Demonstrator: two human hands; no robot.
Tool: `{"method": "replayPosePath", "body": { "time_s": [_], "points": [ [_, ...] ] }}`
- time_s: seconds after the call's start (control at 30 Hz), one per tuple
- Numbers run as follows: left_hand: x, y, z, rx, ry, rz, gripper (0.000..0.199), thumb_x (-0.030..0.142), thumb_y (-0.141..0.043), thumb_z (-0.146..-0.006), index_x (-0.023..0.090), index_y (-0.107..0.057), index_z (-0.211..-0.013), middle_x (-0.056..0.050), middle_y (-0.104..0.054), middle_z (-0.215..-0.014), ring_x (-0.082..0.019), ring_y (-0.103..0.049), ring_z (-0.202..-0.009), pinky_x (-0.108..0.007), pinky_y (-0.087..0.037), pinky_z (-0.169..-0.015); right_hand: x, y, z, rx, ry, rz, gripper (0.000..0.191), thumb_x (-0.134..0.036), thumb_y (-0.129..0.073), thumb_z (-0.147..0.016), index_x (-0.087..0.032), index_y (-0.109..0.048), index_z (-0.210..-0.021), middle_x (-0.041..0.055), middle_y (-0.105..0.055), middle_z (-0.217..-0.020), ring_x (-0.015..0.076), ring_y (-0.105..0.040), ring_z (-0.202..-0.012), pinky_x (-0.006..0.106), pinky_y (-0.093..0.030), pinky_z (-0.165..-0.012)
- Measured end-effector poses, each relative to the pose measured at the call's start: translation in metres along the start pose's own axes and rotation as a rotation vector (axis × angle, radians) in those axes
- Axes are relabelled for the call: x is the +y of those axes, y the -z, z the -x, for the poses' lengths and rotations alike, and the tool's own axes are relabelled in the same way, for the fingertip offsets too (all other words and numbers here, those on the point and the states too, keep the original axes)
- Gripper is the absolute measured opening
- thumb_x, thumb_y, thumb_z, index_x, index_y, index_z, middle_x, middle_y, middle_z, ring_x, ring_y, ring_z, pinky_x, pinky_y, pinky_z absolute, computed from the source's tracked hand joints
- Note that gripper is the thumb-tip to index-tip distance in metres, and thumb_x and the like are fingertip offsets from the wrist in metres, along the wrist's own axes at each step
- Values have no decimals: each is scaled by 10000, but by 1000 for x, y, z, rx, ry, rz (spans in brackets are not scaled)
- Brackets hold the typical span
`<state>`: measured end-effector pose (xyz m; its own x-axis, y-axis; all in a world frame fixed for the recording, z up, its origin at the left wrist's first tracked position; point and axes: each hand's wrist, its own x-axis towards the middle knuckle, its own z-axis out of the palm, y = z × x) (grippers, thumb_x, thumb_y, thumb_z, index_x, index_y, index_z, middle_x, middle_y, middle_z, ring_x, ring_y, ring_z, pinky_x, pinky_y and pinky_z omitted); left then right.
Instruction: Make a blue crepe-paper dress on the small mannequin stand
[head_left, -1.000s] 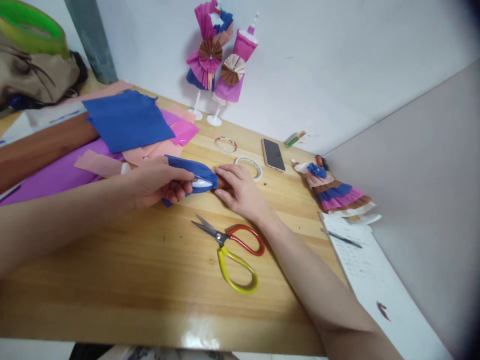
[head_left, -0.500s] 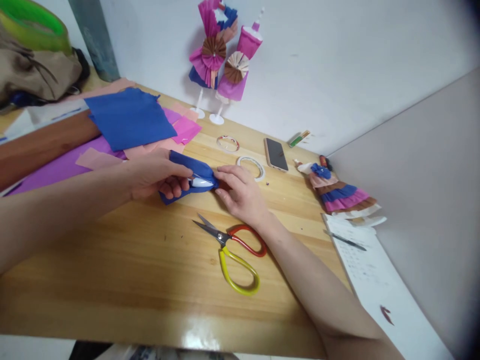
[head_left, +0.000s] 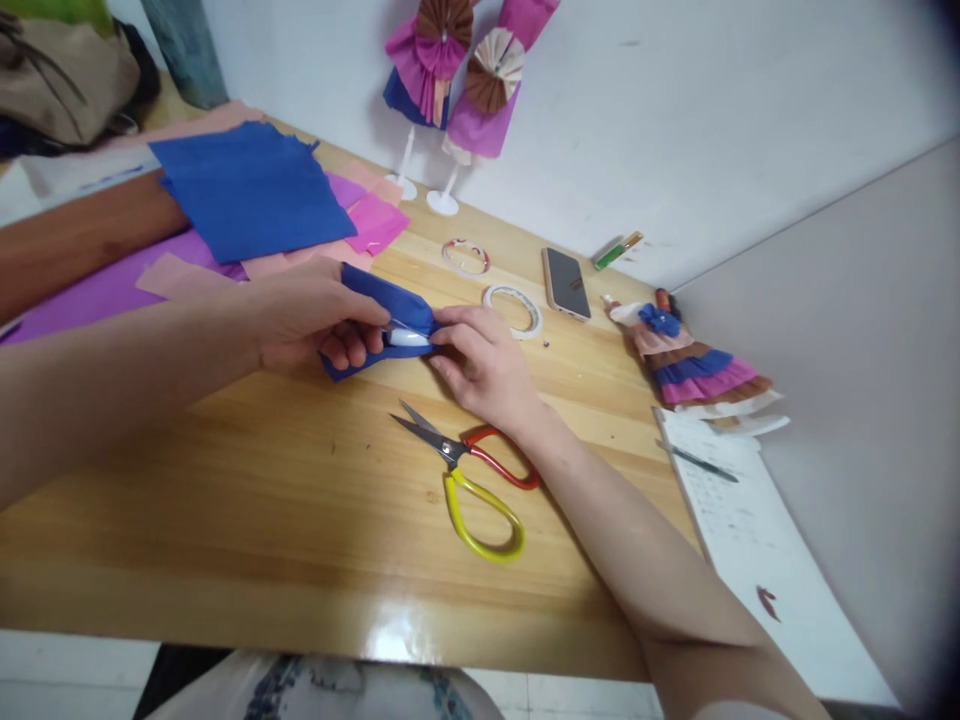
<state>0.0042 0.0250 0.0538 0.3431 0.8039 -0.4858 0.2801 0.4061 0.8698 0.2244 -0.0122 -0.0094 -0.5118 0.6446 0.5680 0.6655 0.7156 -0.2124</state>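
A folded piece of blue crepe paper [head_left: 394, 300] is held between both hands above the wooden table [head_left: 300, 520]. Inside its fold shows a white, smooth object [head_left: 409, 338], partly covered by the paper. My left hand [head_left: 322, 320] pinches the paper's left part with thumb and fingers. At the right end, my right hand [head_left: 480, 360] has its fingertips closed on the gathered paper. Scissors [head_left: 450, 452] with one red and one yellow handle lie with blades apart just below my right hand.
Crepe paper sheets [head_left: 255, 195] are spread at the left. Tape rolls [head_left: 514, 310], a phone [head_left: 567, 283] and paper-dressed figures [head_left: 487, 95] are at the back. At the right lie a layered paper dress [head_left: 697, 370] and a written sheet [head_left: 750, 520] with a pen [head_left: 705, 464].
The view has tilted down, so everything sits higher in the picture and more of the lap shows. Both hands keep hold of the blue paper, with my right fingertips slightly further over its end.
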Motion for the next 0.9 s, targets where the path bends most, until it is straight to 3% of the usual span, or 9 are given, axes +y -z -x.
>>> {"method": "replayPosePath", "body": {
  "time_s": [0.33,0.63,0.9],
  "points": [
    [1,-1,4,-21,-27,-13,249,96,-594,-820,88,-609,-572,-38,-598,-498,-85,-516,-365,-172,-358,-374,-4,-3,0,93,61,-2,62,-219,-542,-940,-230,-601,-921,121,-669,-1169,272,-624,-1109,483,-512,-923],
    [-1,0,1,-13,-38,-17,234,61,-617,-795,97,-593,-564,-38,-600,-490,-89,-512,-352,-177,-351,-385,-6,-3,2,165,-19,-4,91,-260,-527,-955,-238,-601,-907,110,-671,-1155,268,-633,-1066,493,-505,-912],
    [1,-2,6,-38,-33,-12,290,49,-537,-870,80,-580,-585,-7,-583,-465,-70,-521,-354,-171,-352,-362,-3,-7,2,188,62,-35,107,-244,-543,-951,-214,-646,-966,124,-668,-1147,260,-621,-1070,467,-504,-909]
  ]
}}
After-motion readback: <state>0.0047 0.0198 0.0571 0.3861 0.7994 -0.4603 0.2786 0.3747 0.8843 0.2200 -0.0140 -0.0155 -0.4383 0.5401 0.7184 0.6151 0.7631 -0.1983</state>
